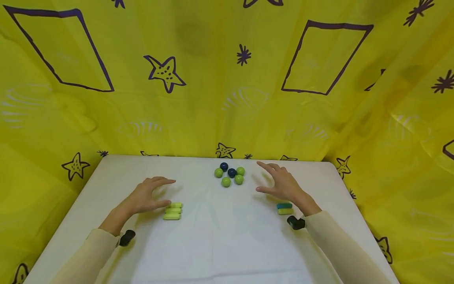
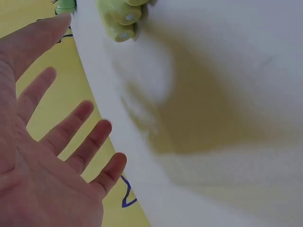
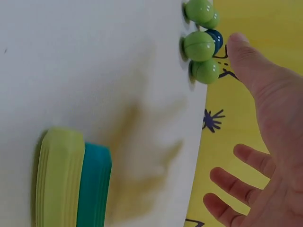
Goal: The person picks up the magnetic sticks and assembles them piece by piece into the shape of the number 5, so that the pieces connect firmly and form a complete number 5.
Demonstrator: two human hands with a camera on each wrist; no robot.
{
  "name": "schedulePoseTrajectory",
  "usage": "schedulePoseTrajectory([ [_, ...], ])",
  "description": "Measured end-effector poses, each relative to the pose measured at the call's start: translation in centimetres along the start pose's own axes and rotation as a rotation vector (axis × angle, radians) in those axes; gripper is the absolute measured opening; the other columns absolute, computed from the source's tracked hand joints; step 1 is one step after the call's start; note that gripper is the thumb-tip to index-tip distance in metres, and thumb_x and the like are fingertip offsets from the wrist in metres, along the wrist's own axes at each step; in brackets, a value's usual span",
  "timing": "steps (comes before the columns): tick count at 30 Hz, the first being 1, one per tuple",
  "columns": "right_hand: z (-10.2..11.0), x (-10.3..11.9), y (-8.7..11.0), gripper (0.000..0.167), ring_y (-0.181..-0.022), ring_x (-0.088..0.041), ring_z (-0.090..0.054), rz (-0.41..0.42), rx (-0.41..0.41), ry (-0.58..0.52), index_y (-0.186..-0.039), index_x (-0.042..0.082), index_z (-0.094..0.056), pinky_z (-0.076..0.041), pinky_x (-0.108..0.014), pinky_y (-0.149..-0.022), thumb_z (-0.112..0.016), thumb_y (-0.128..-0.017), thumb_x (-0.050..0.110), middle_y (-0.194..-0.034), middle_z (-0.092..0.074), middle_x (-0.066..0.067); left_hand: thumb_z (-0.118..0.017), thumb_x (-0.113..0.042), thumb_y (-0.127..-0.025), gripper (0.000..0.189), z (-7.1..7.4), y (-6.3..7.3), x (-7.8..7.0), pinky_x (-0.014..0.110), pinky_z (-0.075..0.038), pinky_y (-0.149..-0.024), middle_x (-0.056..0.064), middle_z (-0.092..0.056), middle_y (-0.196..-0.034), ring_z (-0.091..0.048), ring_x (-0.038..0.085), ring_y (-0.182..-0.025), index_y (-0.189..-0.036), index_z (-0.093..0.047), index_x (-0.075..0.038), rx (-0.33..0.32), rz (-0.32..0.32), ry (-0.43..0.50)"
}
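Observation:
My left hand (image 1: pixel 143 197) hovers over the left part of the table with fingers spread, holding nothing. Below its thumb lie three light green bars (image 1: pixel 172 211), side by side in a short stack-like row; their ends (image 2: pixel 124 35) show at the top of the left wrist view. On the other side, my right hand (image 1: pixel 281 183) hangs in the air, fingers extended and apart, with nothing in it. Near its wrist a teal bar (image 1: pixel 284 206) lies against a yellow-green bar (image 1: pixel 285 212). Several shiny green balls (image 1: pixel 226 182) and two dark blue balls (image 1: pixel 232 172) cluster between the hands, toward the far edge.
A white-covered table (image 1: pixel 220 244) spans the work area. Yellow curtain (image 1: pixel 198 114) with drawn stars and frames encloses its back and sides. Both wrists carry small black cameras, one at the left (image 1: pixel 127 238) and one at the right (image 1: pixel 296 223).

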State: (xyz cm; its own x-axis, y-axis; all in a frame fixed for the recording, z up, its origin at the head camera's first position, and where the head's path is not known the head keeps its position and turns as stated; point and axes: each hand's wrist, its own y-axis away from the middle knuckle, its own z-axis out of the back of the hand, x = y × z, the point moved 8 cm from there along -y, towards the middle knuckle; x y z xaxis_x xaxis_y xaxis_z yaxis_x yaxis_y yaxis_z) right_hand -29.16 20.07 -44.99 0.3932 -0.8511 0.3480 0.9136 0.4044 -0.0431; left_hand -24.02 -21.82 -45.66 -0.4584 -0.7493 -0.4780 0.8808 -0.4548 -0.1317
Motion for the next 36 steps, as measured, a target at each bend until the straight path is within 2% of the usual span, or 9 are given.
schedulePoseTrajectory([
  [5, -1.1, 1.1, -0.8, 0.090, -0.130, -0.043, -0.050, 0.058, 0.021, -0.151, -0.160, 0.022, -0.036, -0.040, -0.065, -0.103, -0.082, -0.087, 0.045, -0.151, -0.048, -0.021, -0.086, -0.027, -0.085, 0.050, -0.5, -0.1, 0.1, 0.046, -0.049, -0.083, 0.012, -0.069, -0.121, -0.061, 0.032, -0.098, -0.130, -0.070, -0.011, 0.063, 0.034, 0.159],
  [8, -1.8, 1.5, -1.1, 0.086, -0.123, -0.041, -0.055, 0.071, 0.044, -0.252, -0.160, 0.021, -0.036, -0.045, -0.060, -0.100, -0.080, -0.089, 0.041, -0.148, -0.051, -0.021, -0.085, -0.024, -0.085, 0.046, -1.1, -0.2, 0.2, 0.039, -0.049, -0.078, 0.010, -0.071, -0.111, -0.061, 0.025, -0.089, -0.127, -0.071, -0.011, 0.108, 0.054, 0.223],
  [13, -3.1, 2.1, -1.6, 0.080, -0.111, -0.037, -0.060, 0.025, 0.073, -0.384, -0.159, 0.022, -0.036, -0.050, -0.054, -0.093, -0.078, -0.093, 0.036, -0.144, -0.055, -0.020, -0.083, -0.020, -0.086, 0.042, -1.9, -0.4, 0.1, 0.030, -0.050, -0.073, 0.008, -0.071, -0.100, -0.059, 0.017, -0.077, -0.125, -0.072, -0.009, 0.137, 0.036, 0.282],
  [19, -4.5, 2.5, -2.3, 0.070, -0.101, -0.028, -0.062, -0.053, 0.060, -0.474, -0.156, 0.023, -0.042, -0.053, -0.045, -0.087, -0.077, -0.094, 0.027, -0.138, -0.059, -0.019, -0.082, -0.017, -0.087, 0.038, -2.5, -0.4, 0.1, 0.028, -0.050, -0.072, 0.001, -0.069, -0.093, -0.058, 0.016, -0.075, -0.123, -0.072, -0.009, 0.130, 0.022, 0.286],
  [26, -5.8, 2.7, -3.2, 0.060, -0.092, -0.025, -0.061, -0.095, 0.015, -0.530, -0.149, 0.021, -0.052, -0.051, -0.037, -0.080, -0.075, -0.095, 0.015, -0.128, -0.065, -0.016, -0.081, -0.013, -0.086, 0.034, -2.9, -0.2, 0.3, 0.027, -0.049, -0.069, -0.003, -0.068, -0.089, -0.057, 0.013, -0.072, -0.119, -0.074, -0.009, 0.116, 0.006, 0.287],
  [36, -6.5, 2.9, -3.7, 0.051, -0.085, -0.020, -0.056, -0.136, -0.031, -0.481, -0.143, 0.015, -0.060, -0.047, -0.031, -0.074, -0.074, -0.094, 0.009, -0.123, -0.067, -0.014, -0.081, -0.013, -0.086, 0.027, -3.1, -0.5, 0.5, 0.026, -0.048, -0.066, -0.004, -0.067, -0.086, -0.055, 0.010, -0.069, -0.112, -0.077, -0.008, 0.100, -0.006, 0.291],
])
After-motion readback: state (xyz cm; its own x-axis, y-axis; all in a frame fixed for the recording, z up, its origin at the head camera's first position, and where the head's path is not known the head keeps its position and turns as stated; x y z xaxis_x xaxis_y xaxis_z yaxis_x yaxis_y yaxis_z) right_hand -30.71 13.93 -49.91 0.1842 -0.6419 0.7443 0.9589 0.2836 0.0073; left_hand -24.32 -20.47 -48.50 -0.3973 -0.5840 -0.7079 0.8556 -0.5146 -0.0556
